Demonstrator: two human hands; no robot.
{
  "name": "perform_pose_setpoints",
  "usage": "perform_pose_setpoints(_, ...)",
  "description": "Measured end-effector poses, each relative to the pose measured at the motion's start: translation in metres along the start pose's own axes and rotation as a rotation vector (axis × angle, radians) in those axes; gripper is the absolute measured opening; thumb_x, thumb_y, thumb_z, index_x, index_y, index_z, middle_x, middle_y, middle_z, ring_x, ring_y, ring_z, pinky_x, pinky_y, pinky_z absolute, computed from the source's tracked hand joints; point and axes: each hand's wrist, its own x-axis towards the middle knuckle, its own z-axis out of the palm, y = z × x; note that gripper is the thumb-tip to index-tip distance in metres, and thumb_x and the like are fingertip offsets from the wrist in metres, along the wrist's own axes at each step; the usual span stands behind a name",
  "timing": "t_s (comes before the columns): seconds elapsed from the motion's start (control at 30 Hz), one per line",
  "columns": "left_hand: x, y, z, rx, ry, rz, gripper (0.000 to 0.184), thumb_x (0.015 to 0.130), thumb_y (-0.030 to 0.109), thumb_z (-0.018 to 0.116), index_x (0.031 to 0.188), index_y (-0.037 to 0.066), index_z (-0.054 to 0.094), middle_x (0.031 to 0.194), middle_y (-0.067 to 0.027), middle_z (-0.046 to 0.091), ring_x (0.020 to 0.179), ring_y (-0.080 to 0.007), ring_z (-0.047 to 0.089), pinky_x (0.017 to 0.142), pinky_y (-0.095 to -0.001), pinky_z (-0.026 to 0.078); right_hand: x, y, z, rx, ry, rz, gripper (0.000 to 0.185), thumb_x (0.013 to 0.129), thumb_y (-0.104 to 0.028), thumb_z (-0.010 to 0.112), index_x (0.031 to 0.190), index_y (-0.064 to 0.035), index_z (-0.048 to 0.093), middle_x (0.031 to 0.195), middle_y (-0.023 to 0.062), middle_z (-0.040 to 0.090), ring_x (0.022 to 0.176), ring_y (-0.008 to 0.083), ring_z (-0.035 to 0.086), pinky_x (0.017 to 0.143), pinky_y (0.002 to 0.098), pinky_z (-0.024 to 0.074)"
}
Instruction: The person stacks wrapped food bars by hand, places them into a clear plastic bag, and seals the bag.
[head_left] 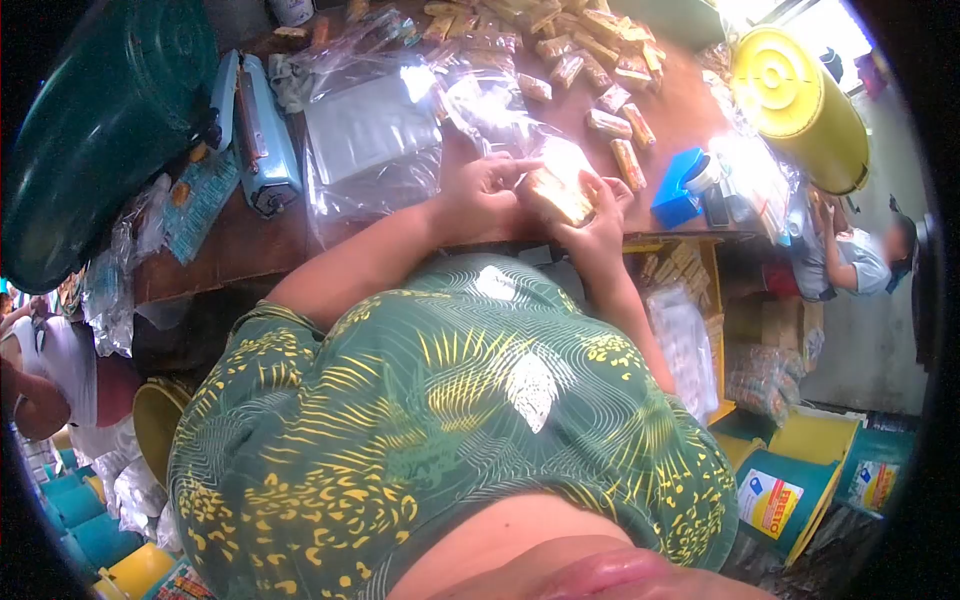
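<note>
Past green shirt (440, 400), gripping seemingly unfinished packet (556, 197) in left hand (480, 187) and right hand (597, 222), with wrapped packets (632, 70) toward table (688, 110)'s far edge.

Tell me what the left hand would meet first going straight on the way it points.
Probably the tan packet in the right hand; the left hand may be touching it, though depth is unclear.

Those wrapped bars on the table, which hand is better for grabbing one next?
Probably the right hand: the nearest wrapped bars lie just beyond it, while the left hand is farther away. Both hands are at the held packet, though.
</note>
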Motion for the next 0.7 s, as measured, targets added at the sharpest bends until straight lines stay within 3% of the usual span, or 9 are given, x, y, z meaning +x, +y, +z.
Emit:
perform_pose_setpoints(0.07,-0.007,0.019,0.006,-0.518,-0.014,-0.243,0.045,0.090,0.003,0.065,0.134,0.005,0.060,0.105,-0.0080,0.064,0.096,-0.0102,0.060,0.082,-0.0280,0.051,0.005,0.006,0.006,0.016,0.009,0.010,0.079,0.058,-0.026,0.090,0.124,0.0017,0.057,0.128,0.0173,0.038,0.126,0.0309,0.036,0.109,0.0363,0.0388)
perform_pose_setpoints(0.17,-0.010,0.032,0.002,0.338,0.052,-0.237,0.043,0.089,0.010,0.070,0.131,0.006,0.061,0.100,-0.0112,0.066,0.090,-0.0165,0.065,0.081,-0.0315,0.053,0.007,0.009,0.013,-0.062,-0.011,-0.030,0.079,0.056,-0.028,0.092,0.122,0.0003,0.057,0.129,0.0184,0.038,0.126,0.0330,0.036,0.109,0.0376,0.0389)
perform_pose_setpoints(0.27,-0.013,0.030,0.010,0.582,-0.122,0.168,0.045,0.086,0.015,0.075,0.129,0.008,0.060,0.099,-0.0155,0.066,0.092,-0.0251,0.067,0.084,-0.0359,0.053,0.004,-0.002,0.020,-0.183,0.026,-0.099,0.080,0.056,-0.029,0.092,0.123,-0.0025,0.056,0.131,0.0196,0.039,0.130,0.0355,0.034,0.109,0.0411,0.0390)
perform_pose_setpoints(0.37,-0.014,0.024,0.005,0.590,-0.231,0.046,0.053,0.084,0.020,0.078,0.132,0.009,0.059,0.102,-0.0186,0.065,0.094,-0.0327,0.065,0.087,-0.0396,0.053,0.001,0.010,0.025,-0.337,0.004,-0.117,0.087,0.054,-0.034,0.095,0.127,-0.0041,0.055,0.133,0.0187,0.040,0.133,0.0357,0.032,0.108,0.0438,0.0394)
perform_pose_setpoints(0.4,-0.016,0.017,-0.003,0.616,-0.213,0.099,0.057,0.082,0.023,0.079,0.133,0.008,0.058,0.107,-0.0180,0.064,0.096,-0.0338,0.064,0.090,-0.0407,0.053,0.000,0.006,0.014,-0.380,-0.087,-0.209,0.087,0.058,-0.032,0.095,0.132,-0.0086,0.056,0.133,0.0180,0.044,0.129,0.0345,0.041,0.105,0.0442,0.0427)
perform_pose_setpoints(0.5,-0.019,0.020,-0.032,0.641,-0.102,0.085,0.059,0.082,0.024,0.079,0.135,0.010,0.056,0.114,-0.0178,0.061,0.101,-0.0352,0.063,0.094,-0.0410,0.051,0.012,0.005,-0.019,0.079,-0.305,-0.014,0.085,0.063,-0.023,0.093,0.138,-0.0138,0.054,0.129,0.0164,0.049,0.119,0.0314,0.052,0.102,0.0413,0.0463)
perform_pose_setpoints(0.53,-0.021,0.023,-0.039,0.702,-0.110,0.089,0.058,0.083,0.022,0.078,0.135,0.011,0.056,0.116,-0.0171,0.060,0.105,-0.0358,0.061,0.097,-0.0411,0.049,0.014,0.003,-0.028,-0.140,-0.231,-0.242,0.076,0.070,-0.011,0.088,0.139,-0.0139,0.055,0.127,0.0145,0.054,0.110,0.0280,0.058,0.097,0.0374,0.0499)
perform_pose_setpoints(0.6,-0.020,0.026,-0.040,0.725,-0.146,0.082,0.055,0.084,0.021,0.077,0.134,0.011,0.057,0.117,-0.0173,0.060,0.108,-0.0358,0.060,0.098,-0.0415,0.048,0.019,0.017,-0.024,-0.120,-0.276,-0.264,0.067,0.072,-0.009,0.086,0.134,-0.0114,0.059,0.126,0.0139,0.056,0.108,0.0267,0.060,0.094,0.0353,0.0509)
perform_pose_setpoints(0.7,-0.011,0.011,-0.040,0.769,-0.145,0.140,0.045,0.086,0.017,0.074,0.127,0.011,0.058,0.118,-0.0183,0.060,0.103,-0.0390,0.062,0.090,-0.0452,0.051,0.024,0.027,-0.018,-0.117,-0.243,-0.184,0.032,0.077,-0.003,0.079,0.107,-0.0052,0.068,0.106,0.0132,0.065,0.090,0.0261,0.065,0.081,0.0345,0.0538)
